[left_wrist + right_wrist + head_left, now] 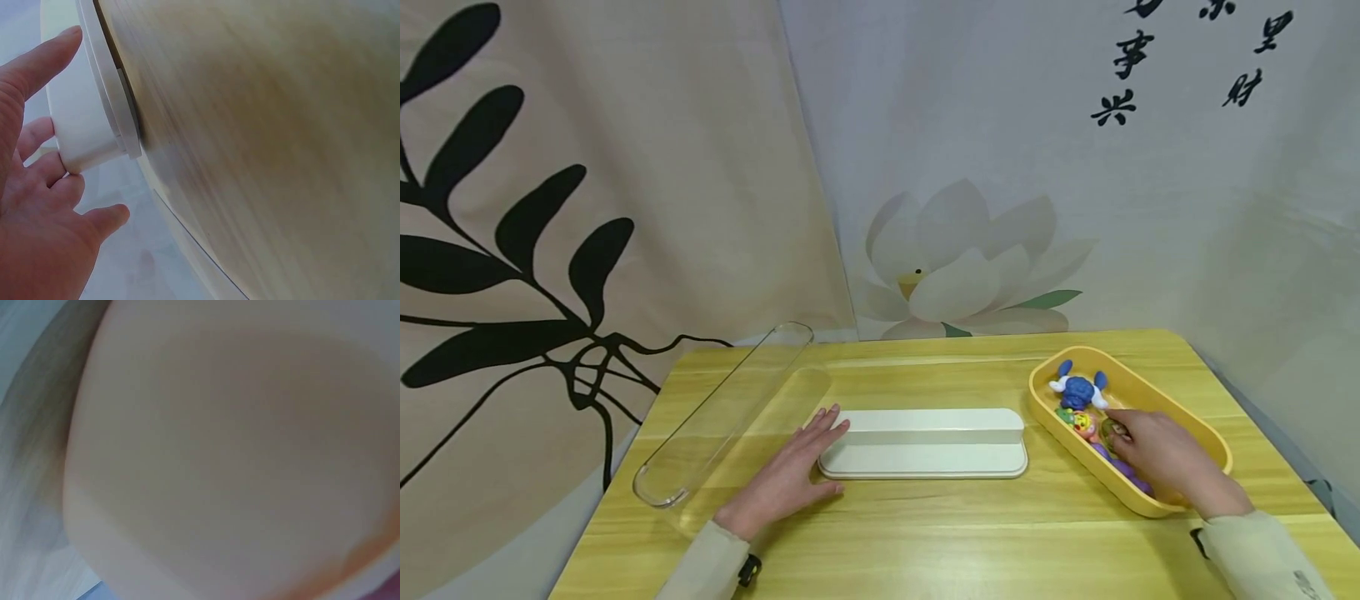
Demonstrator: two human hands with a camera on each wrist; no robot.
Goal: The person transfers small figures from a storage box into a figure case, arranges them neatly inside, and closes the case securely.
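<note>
My left hand (pixel 793 479) rests at the left end of a long white stepped base (pixel 925 461), its fingers spread and fairly straight. In the left wrist view, the fingertips meet the side of that base (pixel 81 125), and the thumb reaches along it. My right hand (pixel 1168 458) is down inside a yellow oblong tray (pixel 1131 387). Between thumb and forefinger it pinches a small olive-gold toy (pixel 1112 429), largely covered by the fingers. Beside it lie a blue and white figure (pixel 1078 392), a small yellow-faced figure (pixel 1083 423) and purple pieces (pixel 1123 468).
A long clear plastic cover (pixel 722 417) lies slanted at the table's left side. Wooden tabletop (pixel 917 542) stretches in front of the base. Printed cloth (pixel 737 167) hangs behind the table. A blurred pale surface (pixel 219 456) fills most of the right wrist view.
</note>
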